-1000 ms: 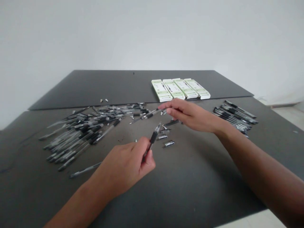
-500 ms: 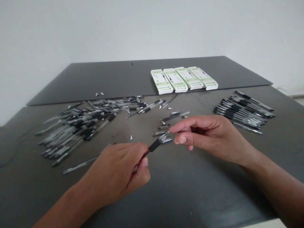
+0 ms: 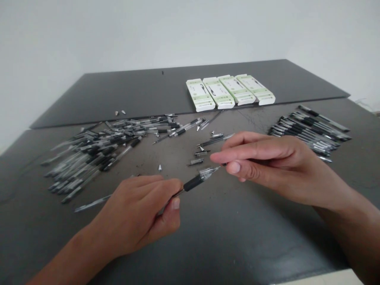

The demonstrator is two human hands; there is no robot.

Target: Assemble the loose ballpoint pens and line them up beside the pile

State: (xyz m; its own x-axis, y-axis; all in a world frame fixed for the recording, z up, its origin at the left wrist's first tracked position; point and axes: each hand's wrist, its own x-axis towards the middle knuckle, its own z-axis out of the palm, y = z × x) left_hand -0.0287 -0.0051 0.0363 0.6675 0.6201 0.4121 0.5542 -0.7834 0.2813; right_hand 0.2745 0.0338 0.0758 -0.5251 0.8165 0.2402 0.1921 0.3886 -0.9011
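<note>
Your left hand (image 3: 130, 215) and right hand (image 3: 267, 166) are apart, at the centre of a dark table (image 3: 237, 245), with a single pen (image 3: 192, 183) spanning the gap between them. The pen is held above the table, slanting up to the right. Your left fingers (image 3: 166, 194) close around its rear end, while your right thumb (image 3: 234, 167) and fingers pinch close together at its clear front end; whether they grip it or only touch it cannot be told. A black grip sleeve sits near the pen's middle. The pen looks light, stiff and round, so it will likely roll if set down. The rubbery sleeve looks like the surest place to hold it, while the thin clear plastic may crack under hard squeezing. Beyond your hands lie short pen pieces (image 3: 196, 162) and a small pointed tip (image 3: 159, 168). A loose heap of pens (image 3: 89, 154) covers the left side of the table, and a neater row of pens (image 3: 308, 130) lies near the right edge. Four green-and-white boxes (image 3: 230, 91) stand side by side on a far board (image 3: 118, 93).
</note>
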